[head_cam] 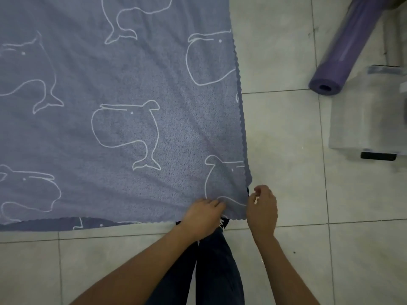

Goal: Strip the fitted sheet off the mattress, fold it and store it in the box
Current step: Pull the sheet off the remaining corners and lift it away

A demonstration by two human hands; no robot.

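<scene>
Our fitted sheet lies spread on the floor, filling the upper left of the frame. Our left hand grips its near edge. Our right hand curls at the corner just beside it, and we cannot tell whether it holds cloth.

Sheet, blue-grey w/ white whale outlines, lies spread flat on tiled floor, filling upper left & centre of frame. L hand grips its near edge, lower centre. R hand sits just beside the corner, fingers curled, grip unclear. Dark trousers at bottom, btwn the arms. Purple roll upper right, pale box just below it.
</scene>
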